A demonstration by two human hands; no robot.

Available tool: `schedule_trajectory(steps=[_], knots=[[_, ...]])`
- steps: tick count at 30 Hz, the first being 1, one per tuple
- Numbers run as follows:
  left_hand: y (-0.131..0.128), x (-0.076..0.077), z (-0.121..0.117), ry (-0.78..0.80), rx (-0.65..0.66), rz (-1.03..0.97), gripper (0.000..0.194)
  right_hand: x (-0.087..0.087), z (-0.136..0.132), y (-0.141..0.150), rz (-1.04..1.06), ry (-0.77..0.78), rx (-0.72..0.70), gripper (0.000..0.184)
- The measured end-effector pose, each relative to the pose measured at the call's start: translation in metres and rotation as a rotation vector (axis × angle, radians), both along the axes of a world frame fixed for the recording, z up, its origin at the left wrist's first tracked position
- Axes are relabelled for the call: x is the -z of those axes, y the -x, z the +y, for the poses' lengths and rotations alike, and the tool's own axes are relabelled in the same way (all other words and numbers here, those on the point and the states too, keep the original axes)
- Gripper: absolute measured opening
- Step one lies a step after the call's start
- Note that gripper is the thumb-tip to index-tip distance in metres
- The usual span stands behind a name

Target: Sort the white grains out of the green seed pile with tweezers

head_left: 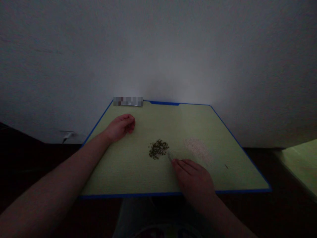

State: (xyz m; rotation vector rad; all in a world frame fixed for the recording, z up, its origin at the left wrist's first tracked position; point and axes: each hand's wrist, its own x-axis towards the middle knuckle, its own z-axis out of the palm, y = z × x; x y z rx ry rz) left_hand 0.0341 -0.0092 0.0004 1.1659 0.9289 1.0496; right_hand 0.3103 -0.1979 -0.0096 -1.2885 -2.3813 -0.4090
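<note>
My right hand (195,178) rests low over the table, its fingers closed on a thin greyish tool (169,156). That tool's tip points at the right side of a loose heap of small dark grains (158,149). To the right of the heap, beyond my right knuckles, lies a spread of pale, whitish grains (199,149). My left hand (122,127) lies on its side on the tabletop, left of and beyond the dark grains. Its fingers are curled in, and no object shows in them.
The pale green folding table (138,178) has a blue edge and stands against a grey wall. A blurred flat packet (128,101) lies at its far left corner. A small dark sliver (226,166) is on the right. Another pale surface (300,162) stands at far right.
</note>
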Motion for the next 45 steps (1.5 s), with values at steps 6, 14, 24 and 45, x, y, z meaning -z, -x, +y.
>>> schedule_trajectory(steps=[6, 14, 24, 45], knots=[[0.002, 0.002, 0.001, -0.005, 0.012, -0.014, 0.014, 0.001, 0.004, -0.019, 0.029, -0.052, 0.109, 0.035], [0.001, 0.001, 0.001, 0.001, 0.001, 0.010, 0.015, -0.010, 0.005, 0.008, 0.041, -0.019, -0.002, 0.034], [0.002, 0.003, 0.001, -0.011, 0.005, 0.011, 0.015, -0.001, 0.017, -0.019, 0.024, -0.022, 0.165, 0.029], [0.002, 0.003, 0.002, -0.021, 0.017, -0.008, 0.014, -0.008, 0.018, -0.017, 0.170, -0.025, -0.028, 0.028]])
